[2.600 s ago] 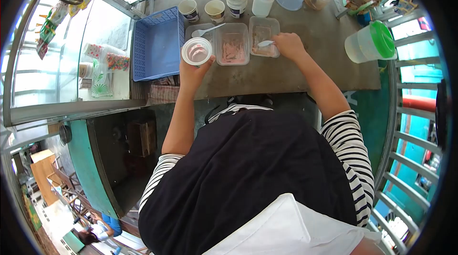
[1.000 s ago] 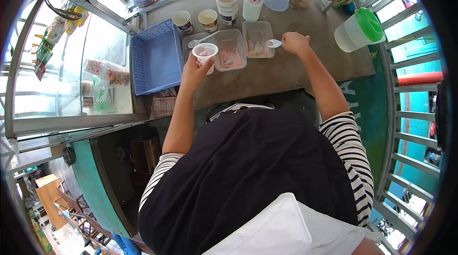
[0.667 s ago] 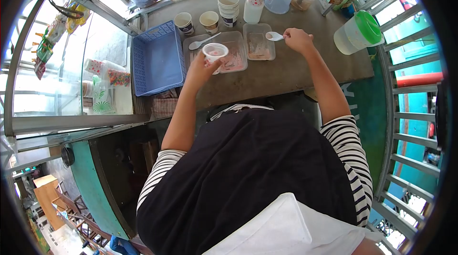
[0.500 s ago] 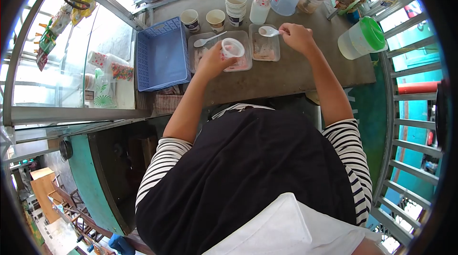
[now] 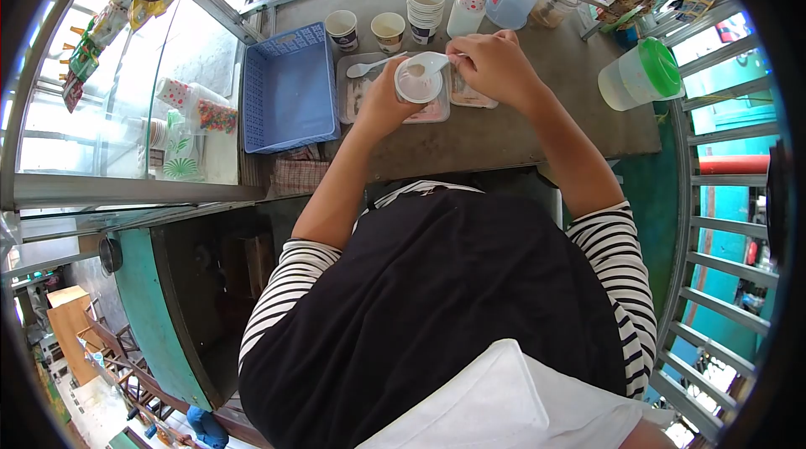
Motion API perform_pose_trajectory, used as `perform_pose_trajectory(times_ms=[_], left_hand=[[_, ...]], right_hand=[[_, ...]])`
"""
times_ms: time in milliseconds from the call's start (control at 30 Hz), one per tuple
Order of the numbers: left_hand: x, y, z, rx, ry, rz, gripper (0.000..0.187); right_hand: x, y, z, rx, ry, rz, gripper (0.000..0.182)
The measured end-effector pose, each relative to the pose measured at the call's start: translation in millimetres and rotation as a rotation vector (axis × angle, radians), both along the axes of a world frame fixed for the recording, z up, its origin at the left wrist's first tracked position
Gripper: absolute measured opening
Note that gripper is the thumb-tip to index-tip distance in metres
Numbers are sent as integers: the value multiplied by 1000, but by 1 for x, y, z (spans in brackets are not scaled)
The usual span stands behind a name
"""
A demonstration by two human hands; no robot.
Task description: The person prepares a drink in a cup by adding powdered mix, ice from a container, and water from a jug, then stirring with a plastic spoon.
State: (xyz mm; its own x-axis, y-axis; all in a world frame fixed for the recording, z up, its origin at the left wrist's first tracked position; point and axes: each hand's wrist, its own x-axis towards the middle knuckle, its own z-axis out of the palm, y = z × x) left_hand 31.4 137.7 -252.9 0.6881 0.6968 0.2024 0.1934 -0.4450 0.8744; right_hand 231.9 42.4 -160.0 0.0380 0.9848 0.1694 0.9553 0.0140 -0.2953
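Observation:
My left hand [image 5: 383, 105] is wrapped round a small plastic cup [image 5: 418, 86], its open top facing up. A white spoon [image 5: 431, 62] is pinched in my right hand [image 5: 495, 67], its bowl over the cup's rim. Beneath the left hand lies a clear tray [image 5: 348, 89] with a second white spoon [image 5: 367, 68] on it. The smaller clear tray [image 5: 474, 99] sits partly hidden under my right hand.
A blue basket [image 5: 290, 96] stands at the left. Paper cups [image 5: 342, 30], a cup stack [image 5: 426, 8] and a white bottle [image 5: 465, 19] line the back. A green-lidded jug [image 5: 640, 75] is at the right.
My right hand has moved left with the spoon, from above the smaller tray to the cup. The cup in my left hand has shifted slightly right, its opening more visible.

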Motion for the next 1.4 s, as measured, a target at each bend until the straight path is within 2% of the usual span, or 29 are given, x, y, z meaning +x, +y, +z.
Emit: perform_pose_trajectory(times_ms=[467, 533, 733, 800, 933, 1033, 1067, 1100, 1133, 1200, 1333, 1400], left_hand=[[-20, -2, -6, -99, -78, -43, 70], [-20, -1, -8, -275, -91, -116, 68], [-22, -4, -6, -415, -103, -177, 67], [-21, -1, -10, -387, -127, -175, 68], [-20, -1, -9, -377, -157, -136, 70], [-20, 1, -9, -349, -177, -104, 69], [-19, 2, -10, -348, -178, -105, 69], [-19, 6, -13, -156, -137, -72, 68], [-19, 7, -14, 35, -95, -39, 66], [-20, 7, -18, -17, -138, -14, 66], [-27, 6, -16, -126, -170, 28, 67], [-31, 7, -18, -113, -150, 37, 67]], right_hand=[[-14, 1, 15, 19, -143, 42, 15], [-15, 0, 14, -16, -160, 42, 15], [-17, -2, 16, -3, -242, 55, 12], [-18, -2, 12, 259, -388, 106, 12], [-16, -3, 18, 331, -524, 158, 11], [-4, 1, 13, 324, -397, 155, 9], [2, 2, 10, 230, -156, 118, 12], [10, 3, 6, 134, 85, 80, 16], [19, 4, -1, 135, 85, 80, 16], [40, 5, -21, 16, 411, -43, 18], [79, -5, -82, -102, 271, -168, 18], [83, -16, -98, -234, -15, -265, 16]])
